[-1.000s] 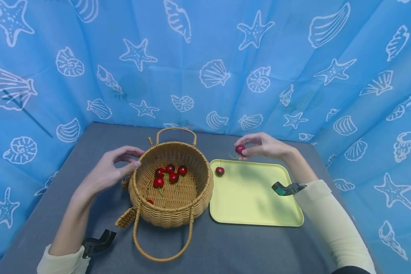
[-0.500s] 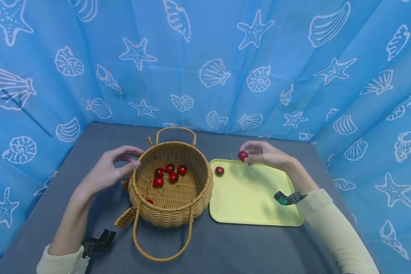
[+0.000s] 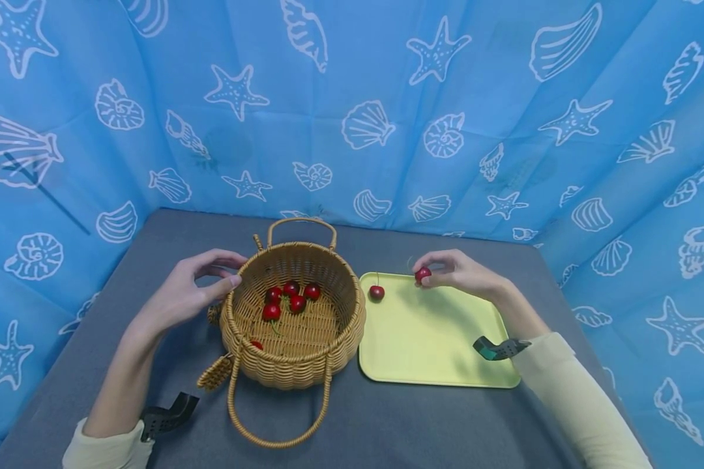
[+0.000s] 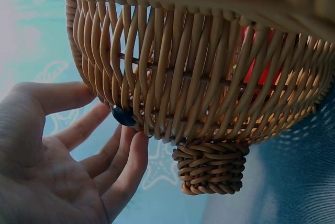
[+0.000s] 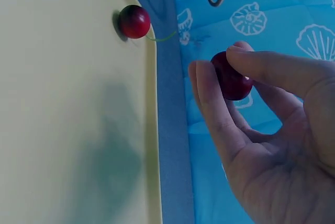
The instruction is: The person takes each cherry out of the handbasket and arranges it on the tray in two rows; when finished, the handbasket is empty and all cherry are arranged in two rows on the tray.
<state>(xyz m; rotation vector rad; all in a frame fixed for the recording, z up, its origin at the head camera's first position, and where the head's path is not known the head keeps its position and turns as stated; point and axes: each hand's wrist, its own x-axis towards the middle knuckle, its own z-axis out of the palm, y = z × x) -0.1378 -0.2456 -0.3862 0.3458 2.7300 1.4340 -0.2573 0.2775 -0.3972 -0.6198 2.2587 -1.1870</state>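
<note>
A round wicker basket (image 3: 343, 319) stands left of centre with several red cherries (image 3: 272, 312) inside. My left hand (image 3: 190, 286) touches the basket's left side near the rim. In the left wrist view, the fingertips (image 4: 137, 143) rest against the outer weave without curling round it. Over the far edge of the yellow tray (image 3: 440, 345), my right hand (image 3: 460, 272) pinches a cherry (image 5: 233, 80) between thumb and fingers, its thin stem pointing up. Another cherry (image 3: 376, 293) lies in the tray's far left corner, with its stem over the rim.
Two looped handles rise from the basket, and the near handle (image 3: 278, 445) droops over the grey table (image 3: 399, 430). Small woven pieces (image 3: 214, 372) stick out on the basket's left. A blue curtain (image 3: 328, 85) with shell prints encloses the back and sides.
My right hand has come nearer and slightly right with its cherry, from behind the tray to over its far edge. The left hand and the basket have stayed put.
</note>
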